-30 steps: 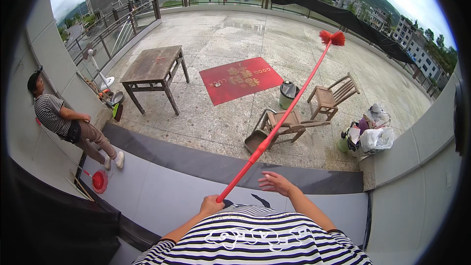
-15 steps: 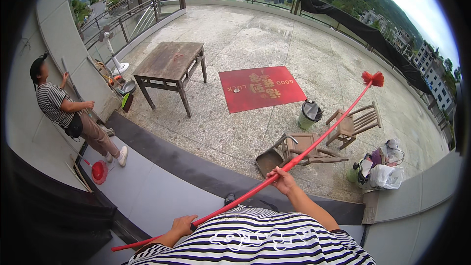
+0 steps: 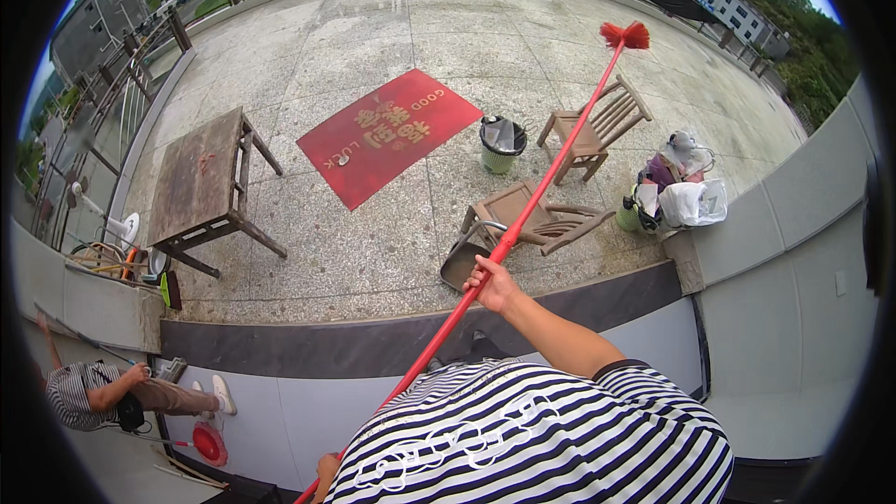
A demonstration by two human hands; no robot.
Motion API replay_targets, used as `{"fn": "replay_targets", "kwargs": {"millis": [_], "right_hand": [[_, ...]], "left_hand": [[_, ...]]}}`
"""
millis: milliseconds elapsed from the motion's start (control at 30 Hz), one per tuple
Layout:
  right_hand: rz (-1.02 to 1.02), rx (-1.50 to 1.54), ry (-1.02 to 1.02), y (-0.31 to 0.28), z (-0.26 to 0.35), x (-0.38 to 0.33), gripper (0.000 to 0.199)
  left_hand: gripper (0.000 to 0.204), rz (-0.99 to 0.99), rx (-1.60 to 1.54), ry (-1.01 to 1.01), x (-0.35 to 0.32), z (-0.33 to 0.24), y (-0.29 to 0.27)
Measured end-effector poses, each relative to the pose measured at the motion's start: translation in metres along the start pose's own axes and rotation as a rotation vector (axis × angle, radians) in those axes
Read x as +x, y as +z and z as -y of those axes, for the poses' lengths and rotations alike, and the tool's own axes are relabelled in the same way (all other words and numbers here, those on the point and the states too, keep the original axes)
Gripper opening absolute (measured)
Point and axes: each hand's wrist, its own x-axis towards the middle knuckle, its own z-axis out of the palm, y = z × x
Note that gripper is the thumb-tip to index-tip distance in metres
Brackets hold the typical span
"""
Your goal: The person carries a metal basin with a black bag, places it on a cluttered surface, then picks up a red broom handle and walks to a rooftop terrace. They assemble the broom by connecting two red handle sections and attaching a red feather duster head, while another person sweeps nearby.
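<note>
A long red pole brush [image 3: 560,164] runs slantwise across the head view, its bristly red head [image 3: 625,35] raised at the far right. My right hand [image 3: 495,286] is wrapped round the middle of the pole. Low in the picture, my left hand [image 3: 327,472] grips the pole's near end, half hidden by my striped shirt. Behind the pole, partly covered by it, are a wooden chair lying tipped over [image 3: 569,227] and an upright wooden chair [image 3: 579,130]. A long-handled dustpan [image 3: 463,267] rests close beyond my right hand.
A wooden table [image 3: 198,168] stands left of a red mat [image 3: 387,135]. A green bin [image 3: 499,145] and bagged items [image 3: 693,202] are on the right. Another person [image 3: 98,397] in a striped shirt stands at lower left, holding a pole, near a red round brush [image 3: 210,444].
My view has turned left, with the terrace things shifting or tilting across it. Both my hands stay on the brush pole; the left now shows less, at the lower edge.
</note>
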Motion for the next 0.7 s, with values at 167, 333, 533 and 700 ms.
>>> {"fn": "replay_targets", "kwargs": {"millis": [167,333,533,700], "right_hand": [[0.045,0.016,0.020,0.009,0.030,0.016,0.034],[0.115,-0.043,0.073,0.022,0.053,0.035,0.040],[0.159,-0.110,0.103,0.048,0.072,0.059,0.044],[0.204,-0.175,0.152,0.069,0.072,0.063,0.044]], "left_hand": [[0.039,0.115,-0.059,-0.049,0.030,-0.029,0.008],[0.038,0.121,-0.126,-0.080,0.023,-0.067,0.023],[0.037,0.074,-0.172,-0.081,0.017,-0.093,0.030],[0.036,0.030,-0.228,-0.127,-0.004,-0.097,0.050]]}}
